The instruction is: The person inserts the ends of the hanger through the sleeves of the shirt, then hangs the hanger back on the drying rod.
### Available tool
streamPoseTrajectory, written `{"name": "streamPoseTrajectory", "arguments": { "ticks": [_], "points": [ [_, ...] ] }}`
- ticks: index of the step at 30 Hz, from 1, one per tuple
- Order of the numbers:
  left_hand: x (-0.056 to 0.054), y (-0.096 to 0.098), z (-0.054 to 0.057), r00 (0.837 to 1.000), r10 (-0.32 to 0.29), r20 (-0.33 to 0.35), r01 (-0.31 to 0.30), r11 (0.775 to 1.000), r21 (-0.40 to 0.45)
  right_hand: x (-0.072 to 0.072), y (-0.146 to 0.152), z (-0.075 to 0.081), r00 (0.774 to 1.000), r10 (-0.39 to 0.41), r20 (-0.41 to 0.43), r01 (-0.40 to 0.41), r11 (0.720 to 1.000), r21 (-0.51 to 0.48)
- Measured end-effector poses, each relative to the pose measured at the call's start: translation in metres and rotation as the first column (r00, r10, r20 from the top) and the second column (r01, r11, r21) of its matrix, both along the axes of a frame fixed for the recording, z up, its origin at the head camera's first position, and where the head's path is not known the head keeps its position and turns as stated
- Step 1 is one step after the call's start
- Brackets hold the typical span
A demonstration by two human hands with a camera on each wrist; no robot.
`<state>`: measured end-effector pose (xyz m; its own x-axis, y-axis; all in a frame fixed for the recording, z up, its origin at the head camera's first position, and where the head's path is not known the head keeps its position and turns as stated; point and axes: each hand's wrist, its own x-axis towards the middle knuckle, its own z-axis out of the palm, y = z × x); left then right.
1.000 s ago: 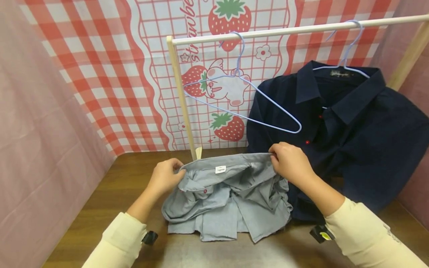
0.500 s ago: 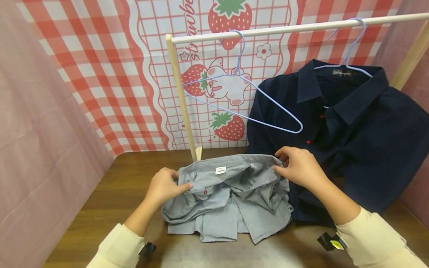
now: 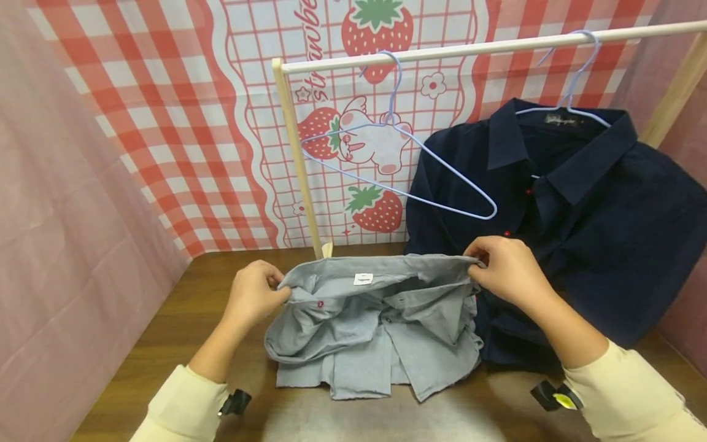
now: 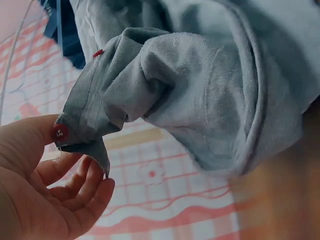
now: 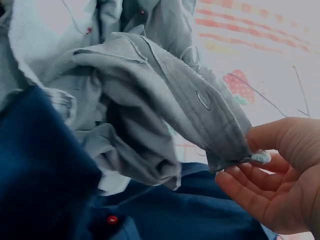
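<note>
A grey shirt (image 3: 359, 331) with red buttons lies bunched on the table, its upper edge with a white label raised and stretched between both hands. My left hand (image 3: 255, 293) pinches the left end of that edge. In the left wrist view, the thumb sits right beside a red button (image 4: 60, 133) at the cloth's corner. My right hand (image 3: 505, 270) pinches the right end; in the right wrist view a buttonhole (image 5: 203, 99) shows near those fingers. Above the shirt, a bare light-blue hanger (image 3: 442, 161) hangs from the rod.
A wooden rack with a white rod (image 3: 469, 51) stands behind. On its right hangs a navy shirt (image 3: 624, 239) on another hanger, close beside the right hand. A checked strawberry backdrop (image 3: 166, 110) covers the back, and a pink curtain (image 3: 72, 215) the left. Brown table (image 3: 210, 276) lies below.
Both hands loosened, shifted outward along the shirt's upper edge and pinched it again farther apart. The edge is now pulled straighter and wider, and the left red button has moved left.
</note>
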<state>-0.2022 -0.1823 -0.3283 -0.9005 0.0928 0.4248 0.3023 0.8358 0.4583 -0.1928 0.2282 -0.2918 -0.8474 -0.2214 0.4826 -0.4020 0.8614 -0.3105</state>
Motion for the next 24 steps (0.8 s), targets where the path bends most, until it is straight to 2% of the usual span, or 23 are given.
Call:
{"name": "streamPoseTrajectory", "arguments": {
  "ticks": [4, 7, 10, 13, 20, 22, 24],
  "points": [
    [0.000, -0.007, 0.017, 0.997, 0.037, -0.066, -0.035, 0.999, 0.029, 0.004, 0.003, 0.008, 0.995, 0.006, -0.103, -0.007, 1.000, -0.009],
    [-0.002, -0.011, 0.026, 0.985, 0.062, -0.158, -0.054, 0.997, 0.056, 0.007, 0.003, 0.013, 0.983, 0.017, -0.183, -0.023, 0.999, -0.026],
    [-0.007, -0.015, 0.035, 0.958, 0.084, -0.275, -0.065, 0.995, 0.077, 0.009, 0.000, 0.015, 0.967, 0.029, -0.253, -0.042, 0.998, -0.046],
    [-0.012, -0.018, 0.047, 0.927, 0.108, -0.359, -0.076, 0.992, 0.103, 0.013, -0.004, 0.018, 0.951, 0.047, -0.306, -0.070, 0.995, -0.065],
    [-0.014, -0.016, 0.072, 0.862, 0.185, -0.471, -0.091, 0.972, 0.215, 0.019, -0.011, 0.027, 0.918, 0.046, -0.395, -0.103, 0.987, -0.124],
    [-0.013, -0.013, 0.076, 0.862, 0.183, -0.473, -0.073, 0.968, 0.241, 0.018, -0.010, 0.028, 0.910, 0.026, -0.413, -0.094, 0.985, -0.145],
    [-0.010, -0.010, 0.077, 0.881, 0.163, -0.445, -0.048, 0.965, 0.257, 0.017, -0.007, 0.027, 0.907, 0.002, -0.420, -0.079, 0.983, -0.166]
  ]
}}
